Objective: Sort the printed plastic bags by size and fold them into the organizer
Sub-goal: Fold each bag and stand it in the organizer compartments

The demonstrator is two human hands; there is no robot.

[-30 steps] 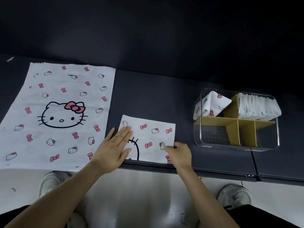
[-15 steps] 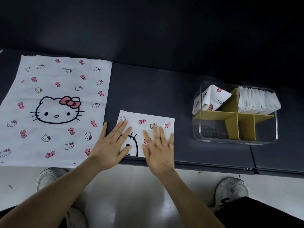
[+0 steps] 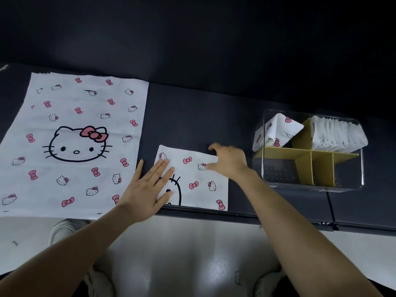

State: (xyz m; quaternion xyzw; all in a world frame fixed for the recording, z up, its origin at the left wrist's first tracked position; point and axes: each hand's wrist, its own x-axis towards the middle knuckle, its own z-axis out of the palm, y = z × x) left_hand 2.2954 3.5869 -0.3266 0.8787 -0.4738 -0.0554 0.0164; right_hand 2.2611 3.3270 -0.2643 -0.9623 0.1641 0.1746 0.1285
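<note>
1. At the tabletop's (image 3: pixel 192 116) front edge lies the folded bag (image 3: pixel 199 181), between the large flat bag (image 3: pixel 75 116) and the organizer (image 3: pixel 362 168).
2. Left hand (image 3: pixel 147 189) rests flat, fingers straight, on its left part.
3. Right hand (image 3: pixel 230 161) curls over its far right corner; whether it pinches it cannot be told.

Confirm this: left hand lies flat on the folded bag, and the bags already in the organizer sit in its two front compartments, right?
Not quite. The head view shows the left hand flat on the folded bag, but the stored bags sit in the two back compartments of the organizer, not the front.
</note>
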